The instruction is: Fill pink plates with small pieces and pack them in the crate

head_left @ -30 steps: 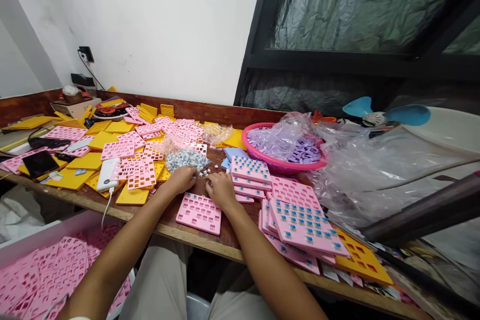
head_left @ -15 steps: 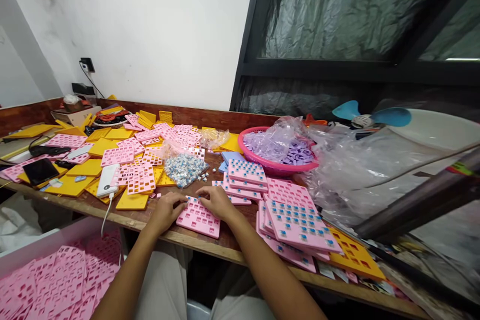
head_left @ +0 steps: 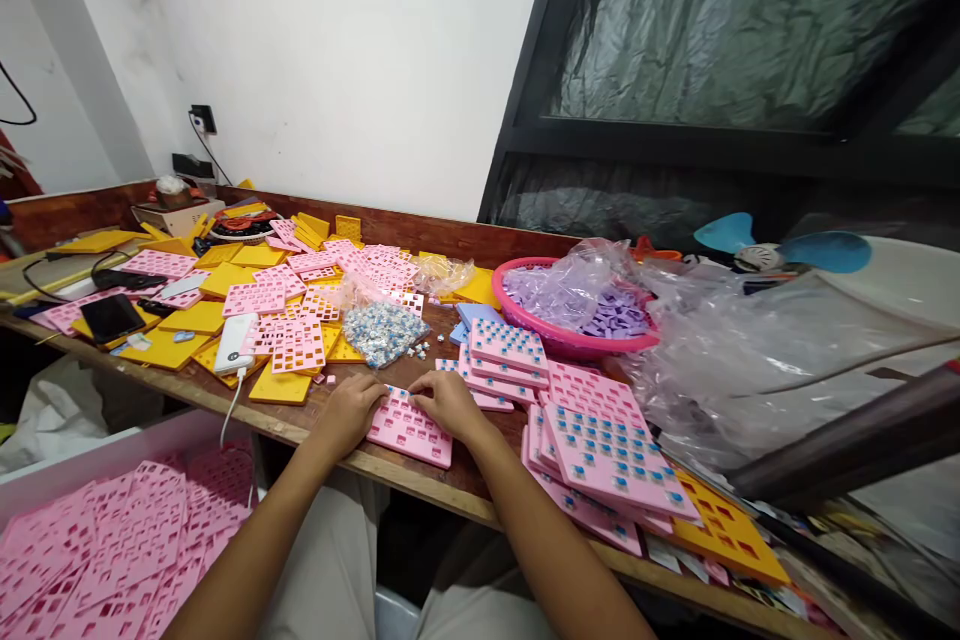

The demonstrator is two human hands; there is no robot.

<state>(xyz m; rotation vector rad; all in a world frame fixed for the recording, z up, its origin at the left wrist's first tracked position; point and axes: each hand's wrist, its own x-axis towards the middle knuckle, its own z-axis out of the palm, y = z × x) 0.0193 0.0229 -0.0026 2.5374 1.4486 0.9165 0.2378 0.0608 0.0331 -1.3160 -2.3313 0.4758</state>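
Both hands rest on one pink grid tray (head_left: 411, 427) lying flat at the near edge of the wooden surface (head_left: 420, 480), about 6 o'clock in view. Left hand (head_left: 346, 410) sits on the tray's left-far corner, fingers curled down; whether it pinches a piece I cannot tell. Right hand (head_left: 450, 400) is on the tray's far edge, fingers pointing toward 9 o'clock and pressing down. The hands are close together, nearly touching, neither clamped around the tray.

Loose pile of small blue-white pieces (head_left: 384, 330) lies at 12 o'clock from the tray, near but apart. Stack of filled pink trays (head_left: 504, 357) sits at 2 o'clock; more filled trays (head_left: 611, 455) at 3 o'clock, fanned over a yellow tray (head_left: 724, 525). Pink basket (head_left: 559, 335) with purple parts under clear plastic is farther at 1 o'clock. Empty pink and yellow trays (head_left: 292, 345) are scattered at 10 o'clock, with a white power bank (head_left: 235, 345) and a phone (head_left: 111, 316) there. A bin of empty pink trays (head_left: 112, 540) sits below the surface at 8 o'clock.

Step in hand, as I judge it: seating small pieces into the tray's cells, pressing them home. Most cells look pink and unfilled, so it's early on this tray. Next move likely calls for a reach to the 12 o'clock pile, a fine pinch, and squaring each piece to its cell.
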